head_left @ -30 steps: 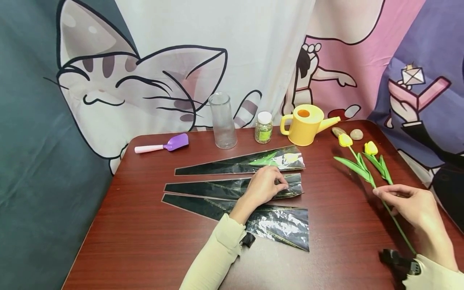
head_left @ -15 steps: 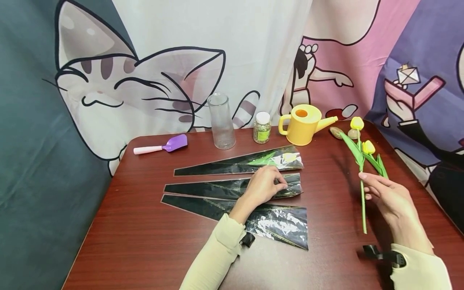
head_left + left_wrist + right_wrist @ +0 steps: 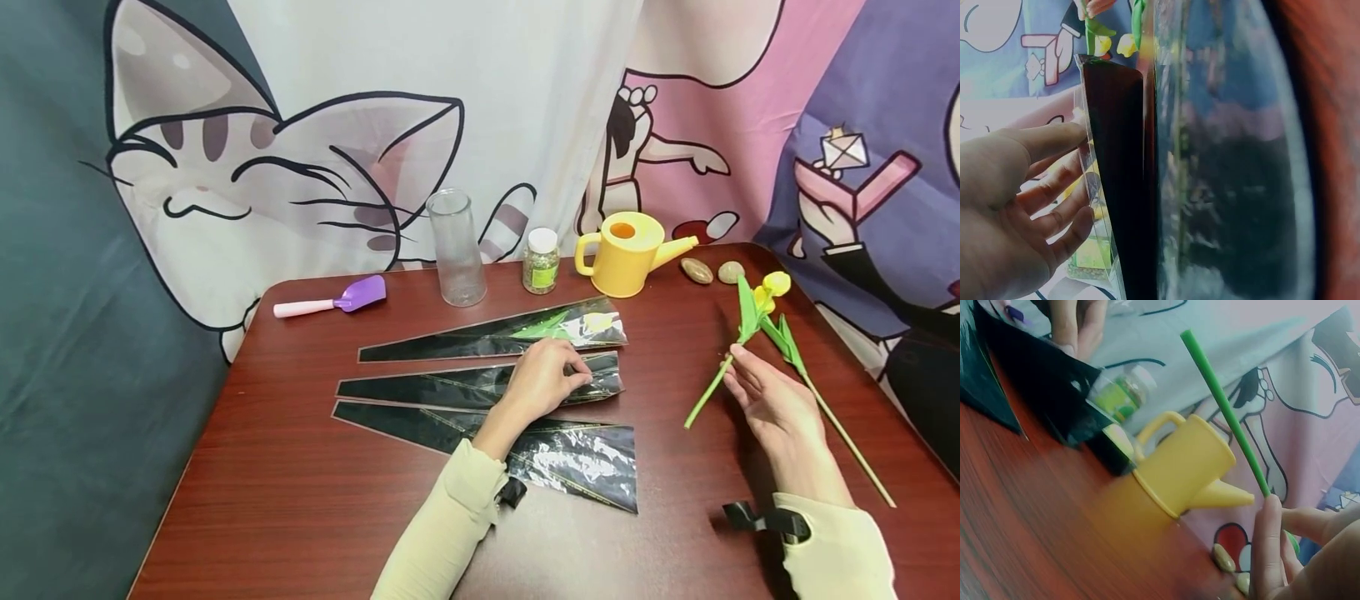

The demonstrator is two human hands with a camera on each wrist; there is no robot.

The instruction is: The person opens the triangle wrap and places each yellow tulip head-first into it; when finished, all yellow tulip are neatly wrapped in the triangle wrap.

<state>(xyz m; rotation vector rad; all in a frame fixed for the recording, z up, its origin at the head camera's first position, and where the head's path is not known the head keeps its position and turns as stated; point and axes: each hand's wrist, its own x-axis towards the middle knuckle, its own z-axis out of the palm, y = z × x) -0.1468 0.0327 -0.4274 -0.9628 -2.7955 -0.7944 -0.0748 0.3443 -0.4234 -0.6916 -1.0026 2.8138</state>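
Observation:
My left hand point(image 3: 542, 379) pinches the wide-end edge of the middle black-and-clear flower sleeve point(image 3: 427, 388). In the left wrist view, its clear film point(image 3: 1088, 137) sits between thumb and fingers, raised off the dark back. My right hand point(image 3: 776, 404) holds a yellow artificial tulip point(image 3: 748, 310) between thumb and fingers, above the table's right side. The green stem point(image 3: 1229, 412) points away from the hand, its cut end toward the sleeves. A second tulip point(image 3: 847, 433) lies to the right; both yellow blooms overlap in the head view.
Behind lies a sleeve with a tulip inside point(image 3: 551, 325); another sleeve point(image 3: 581, 467) lies in front. Along the back stand a glass vase point(image 3: 459, 250), a lidded jar point(image 3: 542, 262) and a yellow watering can point(image 3: 626, 254). Two stones point(image 3: 697, 270) and a purple shovel point(image 3: 363, 294) flank them.
The right hand has moved left with its tulip, lifting it off the table and tilting it so the stem end swings toward the sleeves. The left hand has stayed at the middle sleeve.

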